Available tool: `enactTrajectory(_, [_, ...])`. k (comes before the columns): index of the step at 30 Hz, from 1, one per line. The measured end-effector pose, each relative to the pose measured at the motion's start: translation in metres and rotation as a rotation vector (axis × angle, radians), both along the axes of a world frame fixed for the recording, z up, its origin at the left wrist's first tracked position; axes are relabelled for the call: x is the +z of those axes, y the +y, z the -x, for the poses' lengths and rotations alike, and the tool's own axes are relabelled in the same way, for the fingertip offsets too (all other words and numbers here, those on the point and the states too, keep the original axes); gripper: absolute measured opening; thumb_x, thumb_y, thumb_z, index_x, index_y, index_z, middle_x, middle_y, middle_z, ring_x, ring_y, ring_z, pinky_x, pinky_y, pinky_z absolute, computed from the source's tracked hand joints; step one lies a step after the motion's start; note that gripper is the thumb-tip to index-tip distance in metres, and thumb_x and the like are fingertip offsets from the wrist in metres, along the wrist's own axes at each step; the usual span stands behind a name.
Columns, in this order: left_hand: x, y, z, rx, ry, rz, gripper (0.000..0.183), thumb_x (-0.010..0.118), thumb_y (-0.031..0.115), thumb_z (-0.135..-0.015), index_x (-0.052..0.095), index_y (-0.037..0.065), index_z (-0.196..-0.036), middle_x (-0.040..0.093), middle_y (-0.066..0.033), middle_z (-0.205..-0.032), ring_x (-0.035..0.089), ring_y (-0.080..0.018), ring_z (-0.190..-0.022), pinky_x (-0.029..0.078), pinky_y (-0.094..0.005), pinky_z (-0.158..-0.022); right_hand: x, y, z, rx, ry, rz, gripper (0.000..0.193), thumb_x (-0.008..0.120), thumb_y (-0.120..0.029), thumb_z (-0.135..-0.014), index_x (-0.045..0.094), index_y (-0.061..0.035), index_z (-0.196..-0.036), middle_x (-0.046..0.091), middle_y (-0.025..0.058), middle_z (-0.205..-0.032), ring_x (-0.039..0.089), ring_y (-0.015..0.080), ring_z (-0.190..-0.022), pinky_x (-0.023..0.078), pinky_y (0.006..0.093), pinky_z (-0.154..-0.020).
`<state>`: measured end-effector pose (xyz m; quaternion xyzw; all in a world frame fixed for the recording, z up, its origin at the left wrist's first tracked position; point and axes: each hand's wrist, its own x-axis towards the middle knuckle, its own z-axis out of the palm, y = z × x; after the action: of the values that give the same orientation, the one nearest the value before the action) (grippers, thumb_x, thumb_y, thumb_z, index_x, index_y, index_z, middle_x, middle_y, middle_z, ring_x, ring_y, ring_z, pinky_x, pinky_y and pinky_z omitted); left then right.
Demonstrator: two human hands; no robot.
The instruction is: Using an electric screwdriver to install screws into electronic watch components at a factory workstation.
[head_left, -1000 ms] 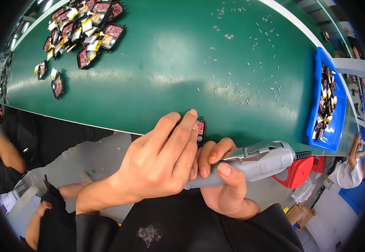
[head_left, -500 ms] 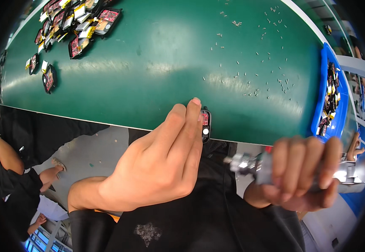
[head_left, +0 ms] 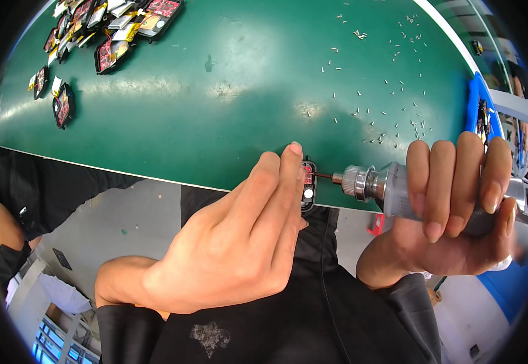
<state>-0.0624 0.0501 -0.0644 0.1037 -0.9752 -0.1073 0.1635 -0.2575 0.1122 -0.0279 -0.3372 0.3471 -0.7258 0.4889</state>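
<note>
At the near edge of the green table, my left hand (head_left: pixel 227 236) holds a small black case (head_left: pixel 310 203) with a red circuit board and a white disc inside. The fingers cover its left side. My right hand (head_left: pixel 458 200) is wrapped around an electric screwdriver (head_left: pixel 391 185) with a grey and silver body. Its thin bit points left and reaches the red board in the case. Whether the tip sits in a screw cannot be made out.
Several small screws (head_left: pixel 412 127) lie scattered across the right of the green table (head_left: pixel 173 127). Open black cases with red boards and silver battery packs (head_left: pixel 109 54) are heaped at the far left. A blue bin (head_left: pixel 473 103) of similar parts stands at the right, partly behind my right hand.
My right hand has brought the screwdriver up from the lower right, and its bit now meets the case. The left hand keeps its hold on the case. The view has shifted slightly.
</note>
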Motion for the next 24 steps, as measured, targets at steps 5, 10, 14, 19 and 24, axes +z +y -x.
enactTrajectory(5, [-0.003, -0.004, -0.001, -0.031, -0.012, 0.028, 0.033, 0.066, 0.000, -0.067, 0.062, -0.017, -0.094, 0.063, -0.0271, -0.104, 0.061, -0.0322, -0.085, 0.055, -0.0324, -0.064, 0.000, -0.006, 0.001, 0.029, 0.014, -0.026, 0.016, 0.054, -0.023, -0.088, 0.044, -0.0119, -0.082, 0.044, -0.0012, -0.059, 0.045, 0.0081, -0.048, 0.034, 0.0252, -0.055])
enactTrajectory(10, [-0.009, -0.006, 0.001, -0.025, 0.057, 0.134, 0.022, 0.065, -0.005, -0.070, 0.064, -0.015, -0.090, 0.065, -0.0247, -0.100, 0.062, -0.0306, -0.082, 0.054, -0.0302, -0.061, -0.001, -0.017, 0.008, 0.184, 0.083, -0.015, 0.018, 0.051, -0.027, -0.091, 0.043, -0.0130, -0.081, 0.045, -0.0019, -0.059, 0.045, 0.0078, -0.047, 0.034, 0.0247, -0.055])
enactTrajectory(14, [-0.009, -0.006, 0.000, -0.027, 0.069, 0.151, 0.022, 0.066, -0.005, -0.068, 0.064, -0.015, -0.088, 0.065, -0.0236, -0.099, 0.062, -0.0300, -0.082, 0.054, -0.0296, -0.061, -0.001, -0.022, 0.008, 0.279, 0.147, 0.007, 0.021, 0.049, -0.030, -0.092, 0.043, -0.0126, -0.082, 0.045, -0.0016, -0.060, 0.045, 0.0083, -0.046, 0.035, 0.0252, -0.055])
enactTrajectory(19, [-0.004, -0.005, -0.002, -0.036, 0.049, 0.163, 0.025, 0.064, -0.005, -0.067, 0.064, -0.015, -0.090, 0.064, -0.0241, -0.100, 0.062, -0.0311, -0.085, 0.053, -0.0308, -0.060, 0.002, -0.029, 0.004, 0.369, 0.191, 0.035, 0.027, 0.049, -0.035, -0.094, 0.044, -0.0108, -0.083, 0.047, -0.0002, -0.061, 0.044, 0.0091, -0.045, 0.036, 0.0262, -0.054])
enactTrajectory(24, [-0.002, 0.000, -0.003, -0.015, 0.036, 0.056, 0.034, 0.061, -0.003, -0.061, 0.063, -0.016, -0.093, 0.062, -0.0252, -0.102, 0.061, -0.0340, -0.092, 0.054, -0.0338, -0.066, 0.002, -0.032, 0.006, 0.447, 0.235, 0.059, 0.027, 0.049, -0.033, -0.095, 0.045, -0.0095, -0.084, 0.047, 0.0002, -0.062, 0.040, 0.0086, -0.043, 0.035, 0.0258, -0.053])
